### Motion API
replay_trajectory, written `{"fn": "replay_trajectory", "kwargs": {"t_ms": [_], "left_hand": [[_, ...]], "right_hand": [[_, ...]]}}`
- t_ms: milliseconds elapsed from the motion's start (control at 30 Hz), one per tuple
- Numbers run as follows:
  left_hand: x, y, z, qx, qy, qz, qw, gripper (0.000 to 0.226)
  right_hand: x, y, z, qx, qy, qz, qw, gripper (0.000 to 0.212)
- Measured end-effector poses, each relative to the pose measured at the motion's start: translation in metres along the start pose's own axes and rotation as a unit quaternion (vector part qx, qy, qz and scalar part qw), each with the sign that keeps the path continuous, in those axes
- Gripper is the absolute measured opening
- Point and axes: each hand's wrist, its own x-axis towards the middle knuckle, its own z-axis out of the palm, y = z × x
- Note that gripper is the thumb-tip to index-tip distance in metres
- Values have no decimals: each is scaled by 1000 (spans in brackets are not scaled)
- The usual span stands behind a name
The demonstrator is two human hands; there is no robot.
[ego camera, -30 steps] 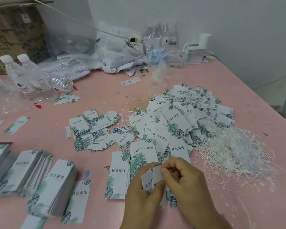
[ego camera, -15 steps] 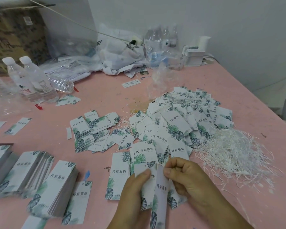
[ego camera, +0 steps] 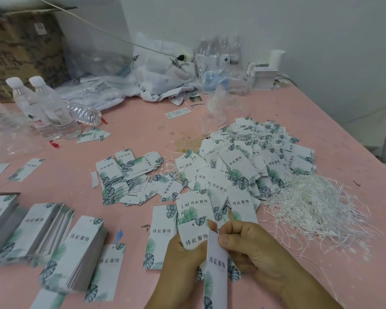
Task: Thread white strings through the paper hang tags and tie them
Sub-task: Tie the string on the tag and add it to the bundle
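Two tags in my hands, low centre of view, above the pink tabletop [ego camera: 143, 112]. My left hand [ego camera: 183, 262] grips the wide tag [ego camera: 193, 236], fingers curled under it, thumb on the printed face; small punched hole near its top edge. My right hand [ego camera: 252, 248] pinches the narrow tag [ego camera: 216, 270] at its top w/ thumb & curled fingers; that tag hangs down edge-on toward me, overlapping the wide tag's right side. Can't tell if a string is btwn my fingers, too small.

Just beyond my hands: a few big tags [ego camera: 194, 206] lying flat, leaf print up. Behind those, a large heap of tags [ego camera: 250, 161] w/ thin strings mixed in, centre-right. Touching the heap's right side, near my right hand: loose pile of white strings [ego camera: 316, 208]. Centre-left: smaller scatter of tags [ego camera: 125, 175]. Near left: leaning stacks of tags [ego camera: 54, 233], blurry.

Far left: two capped water bottles [ego camera: 45, 108] upright, one more on its side beside them. Back edge: plastic bags [ego camera: 163, 72], wrapped bottle pack [ego camera: 218, 54], small white boxes [ego camera: 262, 76], cardboard box [ego camera: 25, 47] in the back-left corner.
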Motion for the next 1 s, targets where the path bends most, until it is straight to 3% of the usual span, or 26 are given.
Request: {"fn": "replay_trajectory", "kwargs": {"t_ms": [200,367,633,767,833,1000], "left_hand": [[0,6,2,-4,-5,-9,1000,41],[2,8,4,12,10,4,1000,21],[-1,9,7,39,35,23,998,22],[4,10,2,72,50,23,996,12],[4,10,0,48,51,35,997,20],[6,8,-5,-161,36,43,985,28]], "right_hand": [[-2,-1,-2,9,-11,19,1000,13],[-2,-2,0,28,-27,30,999,14],[-2,-1,1,24,-28,34,999,16],[-2,-2,1,42,-42,34,998,11],[-2,-3,-3,50,-51,34,997,6],[-1,-5,-23,73,-40,20,996,8]]}}
